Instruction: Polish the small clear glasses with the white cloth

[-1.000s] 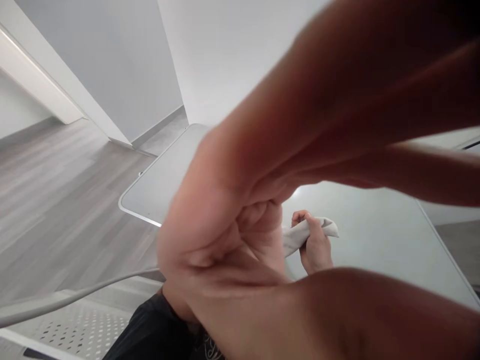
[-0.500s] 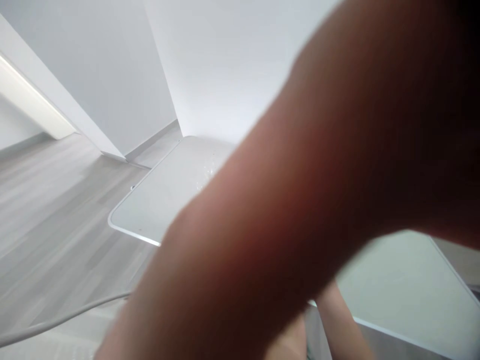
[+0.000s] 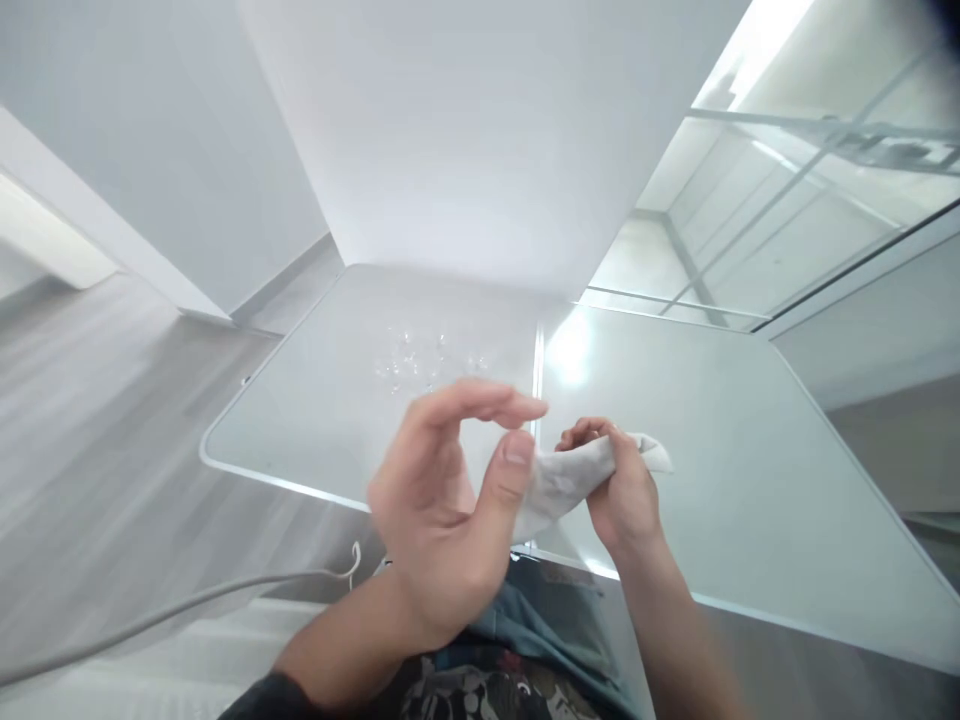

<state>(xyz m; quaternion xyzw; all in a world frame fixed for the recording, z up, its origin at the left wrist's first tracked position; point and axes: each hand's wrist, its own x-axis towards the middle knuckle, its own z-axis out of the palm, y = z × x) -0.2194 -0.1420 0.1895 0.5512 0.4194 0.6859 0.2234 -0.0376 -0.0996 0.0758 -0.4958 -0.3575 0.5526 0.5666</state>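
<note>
My right hand (image 3: 630,495) is wrapped around a white cloth (image 3: 566,478) just above the table's near edge. One end of the cloth sticks out past the thumb, and the other hangs toward my left hand. My left hand (image 3: 439,510) is raised to the left of it, with fingers curved and a gap between thumb and fingertips; nothing shows in that gap. The cloth's left end passes behind the left thumb, so I cannot tell whether they touch. Clear drops, apparently water (image 3: 409,360), lie on the left half of the white folding table (image 3: 292,420).
A white wall or pillar (image 3: 457,140) rises behind the table. Glass panels (image 3: 750,220) stand at the back right. A grey cable (image 3: 187,605) runs across the lower left, over the wood-look floor (image 3: 105,440).
A forearm that blocked much of the view has dropped away. My left hand is now in sight above the table edge, and the right hand with the white cloth has come into view.
</note>
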